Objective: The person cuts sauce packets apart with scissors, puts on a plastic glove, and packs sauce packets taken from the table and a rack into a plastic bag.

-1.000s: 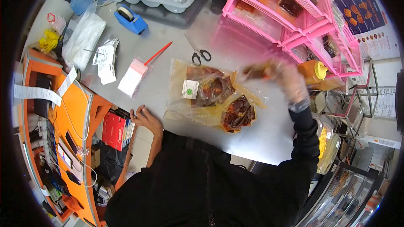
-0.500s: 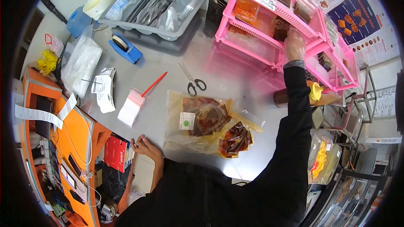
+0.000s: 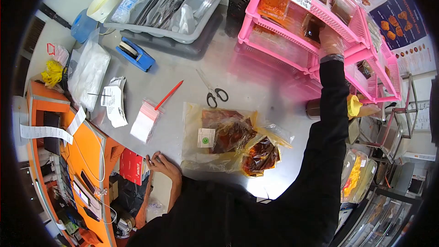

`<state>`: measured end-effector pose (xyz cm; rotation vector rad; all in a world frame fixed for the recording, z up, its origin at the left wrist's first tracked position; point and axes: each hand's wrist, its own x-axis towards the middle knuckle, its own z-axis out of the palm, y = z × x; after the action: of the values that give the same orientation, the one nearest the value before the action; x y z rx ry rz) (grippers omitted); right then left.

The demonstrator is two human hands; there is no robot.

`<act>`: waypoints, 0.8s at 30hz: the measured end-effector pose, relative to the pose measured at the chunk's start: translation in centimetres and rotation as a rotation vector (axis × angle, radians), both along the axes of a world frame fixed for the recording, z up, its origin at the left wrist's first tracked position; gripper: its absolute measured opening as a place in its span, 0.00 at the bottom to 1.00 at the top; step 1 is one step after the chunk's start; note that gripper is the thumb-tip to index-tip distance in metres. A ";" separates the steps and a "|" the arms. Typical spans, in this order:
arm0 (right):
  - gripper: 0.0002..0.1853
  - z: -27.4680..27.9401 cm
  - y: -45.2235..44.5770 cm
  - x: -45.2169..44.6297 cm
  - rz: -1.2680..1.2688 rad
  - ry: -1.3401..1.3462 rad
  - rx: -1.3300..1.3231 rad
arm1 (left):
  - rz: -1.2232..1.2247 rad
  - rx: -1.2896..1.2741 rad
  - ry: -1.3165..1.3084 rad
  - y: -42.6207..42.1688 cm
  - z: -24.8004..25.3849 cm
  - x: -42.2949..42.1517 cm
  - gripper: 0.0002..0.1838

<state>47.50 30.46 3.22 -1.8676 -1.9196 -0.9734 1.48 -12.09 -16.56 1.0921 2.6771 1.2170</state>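
Note:
My right hand (image 3: 332,43), in a clear plastic glove, reaches into the middle tier of a pink plastic rack (image 3: 279,55). Its fingers are hidden inside, beside a packet of dark sauce (image 3: 313,28). My left hand (image 3: 164,166) rests at the table's front edge, fingers loosely bent and apart, holding nothing. Before me lies a clear plastic bag (image 3: 194,155) with a white label (image 3: 206,137) and dark brown contents. Packets of dark reddish sauce (image 3: 260,154) lie at its right end. Black-handled scissors (image 3: 214,96) are just behind the bag.
A red pen (image 3: 169,95) lies by small clear bags (image 3: 145,121). Further back are a blue tape dispenser (image 3: 136,55), papers (image 3: 115,103) and a grey tray (image 3: 192,34) of wrapped cutlery. A yellow-capped bottle (image 3: 353,105) stands right of my forearm. An orange desk (image 3: 87,155) adjoins at left.
The view has shifted slightly, so most things appear a little lower. My right hand stays in the rack, slightly further in. My left hand remains at the table edge.

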 end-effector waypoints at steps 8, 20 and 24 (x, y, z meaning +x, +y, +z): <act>0.29 1.7 -1.2 -2.5 -0.035 -0.036 -0.346 | 0.014 -0.015 0.004 0.3 0.4 0.2 0.15; 0.35 -2.1 3.3 0.5 -0.010 0.134 -0.204 | 0.005 -0.006 0.004 0.4 1.0 0.4 0.15; 0.31 -4.6 5.7 1.3 0.055 0.167 -0.103 | 0.016 -0.009 0.007 0.4 0.5 0.3 0.15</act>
<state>48.80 36.17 -1.42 -1.8758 -1.9419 -0.6905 1.73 -11.70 -16.04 1.0781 2.6991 1.2039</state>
